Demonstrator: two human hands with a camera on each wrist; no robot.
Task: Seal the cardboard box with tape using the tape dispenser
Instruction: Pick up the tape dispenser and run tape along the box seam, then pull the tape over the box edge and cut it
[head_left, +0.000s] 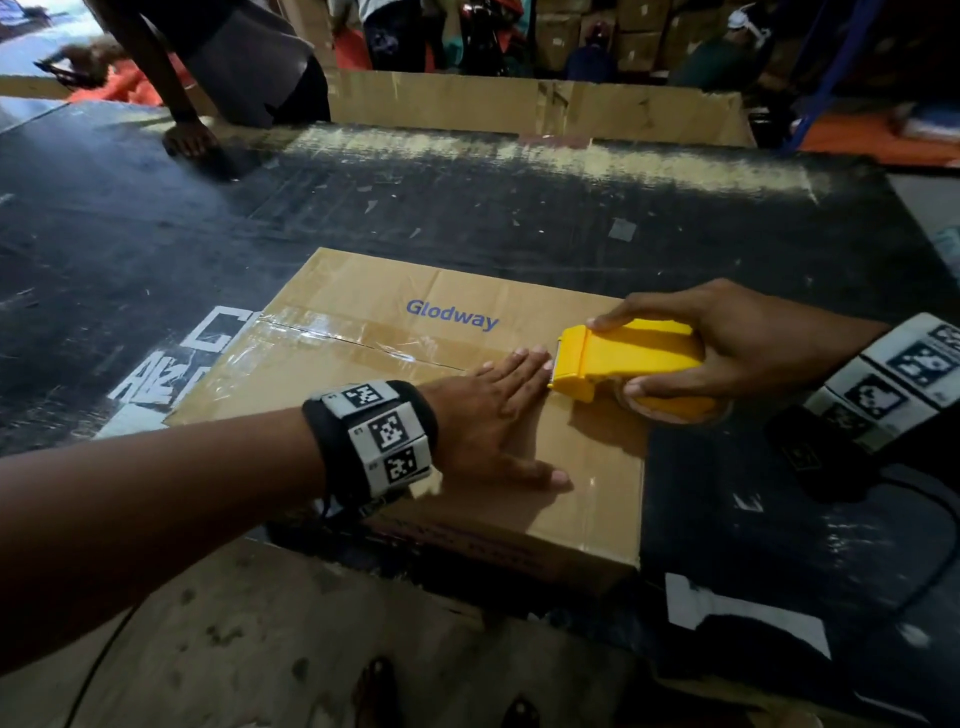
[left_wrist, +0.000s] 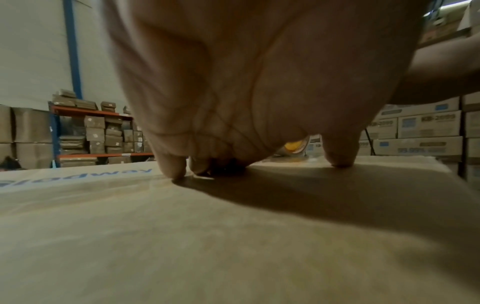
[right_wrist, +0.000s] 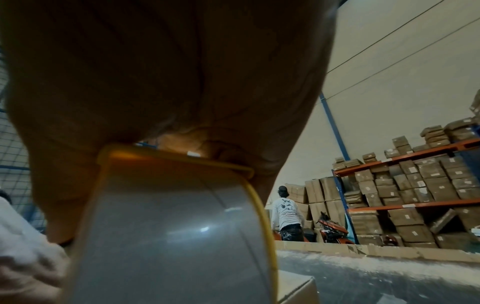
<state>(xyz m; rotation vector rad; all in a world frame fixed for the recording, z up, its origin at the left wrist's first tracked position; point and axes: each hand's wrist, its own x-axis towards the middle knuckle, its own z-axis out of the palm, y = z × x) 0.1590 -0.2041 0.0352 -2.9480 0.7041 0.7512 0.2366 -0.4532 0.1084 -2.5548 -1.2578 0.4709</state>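
Observation:
A flat brown cardboard box (head_left: 363, 291) printed "Glodway" lies on the black table (head_left: 467, 208). Clear tape (head_left: 337, 338) runs along its centre seam from the left edge. My left hand (head_left: 498, 410) lies flat on the box top, fingers straight, fingertips touching the dispenser's front edge. My right hand (head_left: 717, 338) grips the yellow tape dispenser (head_left: 623, 358) at the box's right side, its blade end on the seam. In the left wrist view the palm (left_wrist: 233, 82) hovers over the box top (left_wrist: 182, 236) with fingertips pressing down. The right wrist view shows the tape roll (right_wrist: 171, 236) under my hand (right_wrist: 155, 72).
Another person's hand (head_left: 189, 137) rests on the table's far left edge. A long cardboard sheet (head_left: 545, 106) stands along the far edge. Shelves of boxes (right_wrist: 415, 185) and a person (right_wrist: 287, 214) stand in the background. White labels (head_left: 737, 608) stick to the table near me.

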